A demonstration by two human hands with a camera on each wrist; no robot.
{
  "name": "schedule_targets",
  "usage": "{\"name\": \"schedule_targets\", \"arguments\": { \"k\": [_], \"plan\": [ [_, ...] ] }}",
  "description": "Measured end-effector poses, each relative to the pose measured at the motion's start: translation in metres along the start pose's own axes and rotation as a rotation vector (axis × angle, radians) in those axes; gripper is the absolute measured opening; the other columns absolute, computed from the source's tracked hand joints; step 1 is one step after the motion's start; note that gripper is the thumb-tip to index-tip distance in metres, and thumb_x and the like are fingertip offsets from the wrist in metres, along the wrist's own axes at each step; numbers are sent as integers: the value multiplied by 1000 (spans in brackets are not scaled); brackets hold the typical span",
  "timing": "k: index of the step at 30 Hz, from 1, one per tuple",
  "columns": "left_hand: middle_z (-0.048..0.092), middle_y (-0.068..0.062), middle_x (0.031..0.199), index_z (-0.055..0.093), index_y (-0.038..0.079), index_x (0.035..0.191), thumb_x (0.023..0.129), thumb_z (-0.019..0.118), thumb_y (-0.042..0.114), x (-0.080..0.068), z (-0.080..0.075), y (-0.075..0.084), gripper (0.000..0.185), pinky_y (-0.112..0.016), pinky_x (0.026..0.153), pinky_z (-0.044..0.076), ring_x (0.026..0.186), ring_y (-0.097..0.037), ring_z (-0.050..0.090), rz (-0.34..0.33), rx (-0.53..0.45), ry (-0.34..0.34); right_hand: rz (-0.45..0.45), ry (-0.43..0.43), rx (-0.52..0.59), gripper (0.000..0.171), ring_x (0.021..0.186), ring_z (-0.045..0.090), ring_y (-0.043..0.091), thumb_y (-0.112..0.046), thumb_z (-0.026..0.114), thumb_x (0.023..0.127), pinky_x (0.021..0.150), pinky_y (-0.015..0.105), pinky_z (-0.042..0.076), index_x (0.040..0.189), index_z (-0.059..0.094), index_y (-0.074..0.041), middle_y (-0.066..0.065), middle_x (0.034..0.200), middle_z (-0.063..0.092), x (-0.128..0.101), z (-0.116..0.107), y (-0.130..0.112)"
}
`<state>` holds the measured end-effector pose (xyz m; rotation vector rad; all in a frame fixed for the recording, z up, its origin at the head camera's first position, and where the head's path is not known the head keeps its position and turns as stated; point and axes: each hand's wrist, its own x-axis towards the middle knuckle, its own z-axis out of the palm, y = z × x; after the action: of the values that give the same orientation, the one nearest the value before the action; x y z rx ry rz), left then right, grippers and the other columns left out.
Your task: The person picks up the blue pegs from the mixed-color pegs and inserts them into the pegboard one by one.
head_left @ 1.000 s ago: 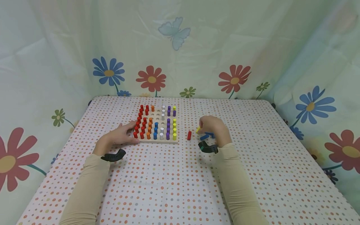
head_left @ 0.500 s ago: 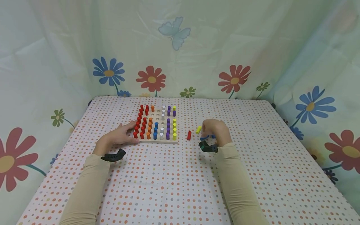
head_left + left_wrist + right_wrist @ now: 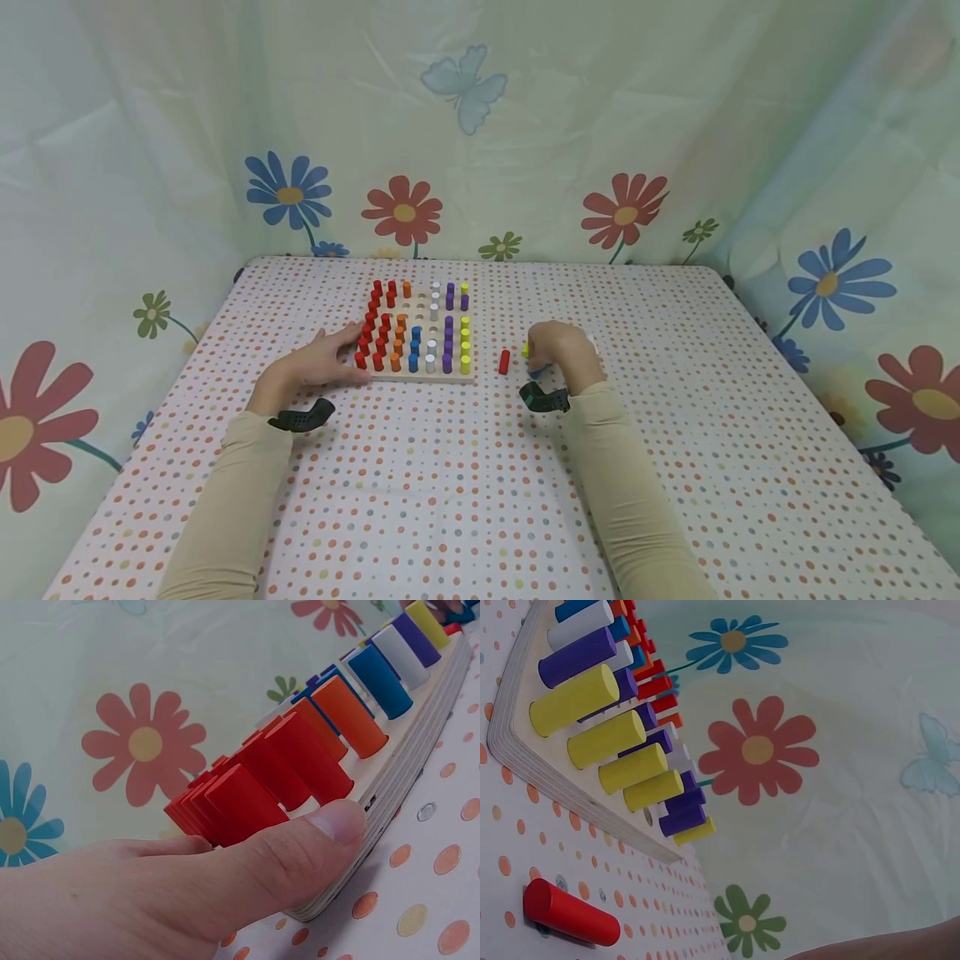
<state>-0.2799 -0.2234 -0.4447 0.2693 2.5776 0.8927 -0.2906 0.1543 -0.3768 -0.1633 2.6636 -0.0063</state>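
Head view showed the wooden peg board (image 3: pixel 420 377) near the table's middle, the left hand (image 3: pixel 318 363) flat against its left edge, fingers straight. The right hand (image 3: pixel 558 350) curled over a yellow peg (image 3: pixel 526 349) and a blue peg (image 3: pixel 542 371) right of the board; whether it gripped them I could not tell. A red peg (image 3: pixel 504 361) stood between. Left wrist view alone showed the thumb (image 3: pixel 300 847) pressing the board's edge.
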Motion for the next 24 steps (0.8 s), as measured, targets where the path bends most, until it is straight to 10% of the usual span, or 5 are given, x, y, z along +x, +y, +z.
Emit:
{"name": "schedule_targets", "arguments": {
  "k": [24],
  "plan": [
    [3, -7, 162, 11, 18, 154, 61, 73, 70, 1, -1, -1, 123, -57, 116, -14, 147, -33, -15, 5, 17, -3, 1, -7, 84, 21, 87, 58, 20, -15, 74, 82, 80, 37, 51, 100, 66, -7, 7, 101, 66, -3, -1, -1]
  ]
}}
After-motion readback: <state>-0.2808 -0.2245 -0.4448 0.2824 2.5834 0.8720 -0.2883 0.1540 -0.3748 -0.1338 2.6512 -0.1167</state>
